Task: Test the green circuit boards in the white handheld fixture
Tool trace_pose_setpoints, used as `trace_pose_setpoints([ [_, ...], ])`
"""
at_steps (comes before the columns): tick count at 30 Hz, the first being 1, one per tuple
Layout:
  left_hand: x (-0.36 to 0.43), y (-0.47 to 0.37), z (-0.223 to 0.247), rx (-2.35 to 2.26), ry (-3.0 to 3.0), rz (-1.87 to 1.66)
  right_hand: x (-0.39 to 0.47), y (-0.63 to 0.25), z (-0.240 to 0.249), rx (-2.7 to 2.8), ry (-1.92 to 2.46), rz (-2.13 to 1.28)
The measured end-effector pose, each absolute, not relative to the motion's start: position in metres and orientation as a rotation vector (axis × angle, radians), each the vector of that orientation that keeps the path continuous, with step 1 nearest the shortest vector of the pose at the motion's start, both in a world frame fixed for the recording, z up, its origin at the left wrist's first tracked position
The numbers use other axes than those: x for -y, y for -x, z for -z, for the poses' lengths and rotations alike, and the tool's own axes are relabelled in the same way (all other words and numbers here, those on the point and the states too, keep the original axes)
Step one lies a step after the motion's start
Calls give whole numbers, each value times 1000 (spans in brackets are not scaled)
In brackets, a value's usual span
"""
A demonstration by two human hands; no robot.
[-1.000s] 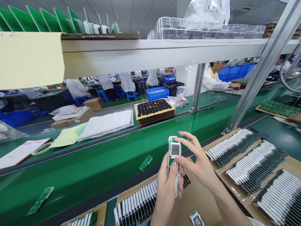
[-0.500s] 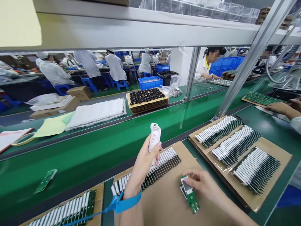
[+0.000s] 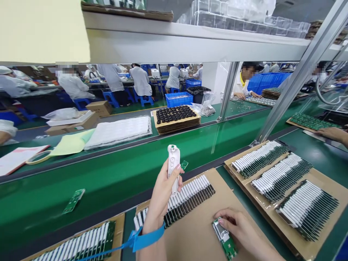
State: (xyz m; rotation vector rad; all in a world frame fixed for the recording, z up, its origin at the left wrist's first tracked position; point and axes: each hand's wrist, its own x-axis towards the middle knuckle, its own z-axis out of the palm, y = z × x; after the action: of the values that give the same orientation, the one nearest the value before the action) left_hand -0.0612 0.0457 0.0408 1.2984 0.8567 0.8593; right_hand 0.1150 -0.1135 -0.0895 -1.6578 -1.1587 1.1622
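Observation:
My left hand (image 3: 165,185), with a blue wrist strap (image 3: 149,238), grips a white plastic casing (image 3: 174,163), held upright above the green belt's near edge. Lower right, my right hand (image 3: 233,223) pinches a green circuit board (image 3: 225,239) with a small grey screen by its upper end. Under both hands lies a brown cardboard sheet (image 3: 195,221) that carries a row of boards with white tops (image 3: 190,194). Just behind my left fingers a small green board (image 3: 184,165) shows in part, over the belt.
Another circuit board (image 3: 74,201) lies on the green belt (image 3: 116,177). Cardboard trays of boards stand right (image 3: 323,174) and lower left (image 3: 119,221). Across the belt are stacked black round parts (image 3: 176,114) and white sheets (image 3: 119,132). A co-worker's hand (image 3: 331,134) is at far right.
The view has shifted, so most things sit further right. My right hand has turned the circuit board so its screen shows more. A green board has come into sight behind my left hand.

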Motion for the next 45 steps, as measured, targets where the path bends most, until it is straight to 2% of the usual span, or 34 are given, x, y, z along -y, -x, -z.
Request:
trace_pose_setpoints([
  [7, -50, 72, -39, -906, -1237, -886, 102, -120, 71, 1365, 1853, -948],
  [12, -51, 69, -38, -906, -1228, -881, 9, -135, 43, 1445, 1757, -555],
  [16, -51, 67, -35, -883, -1249, -857, -80, -137, 52, 1519, 1615, -653],
  [20, -54, 67, -27, -879, -1265, -828, -116, -147, 72, 1507, 1501, -792],
  [25, -58, 64, -16, -837, -1279, -830, -101, -163, 63, 1271, 1396, -766],
  [31, -59, 54, -7, -783, -1316, -783, -57, -149, -2, 1123, 1222, -736],
  [35, -58, 48, -5, -765, -1302, -785, -40, -128, -35, 1074, 1030, -871],
  [40, -51, 43, -15, -747, -1290, -787, -40, -117, -38, 1143, 1081, -999],
  [45, -43, 39, -23, -734, -1254, -831, -43, -115, -32, 1187, 1133, -904],
])
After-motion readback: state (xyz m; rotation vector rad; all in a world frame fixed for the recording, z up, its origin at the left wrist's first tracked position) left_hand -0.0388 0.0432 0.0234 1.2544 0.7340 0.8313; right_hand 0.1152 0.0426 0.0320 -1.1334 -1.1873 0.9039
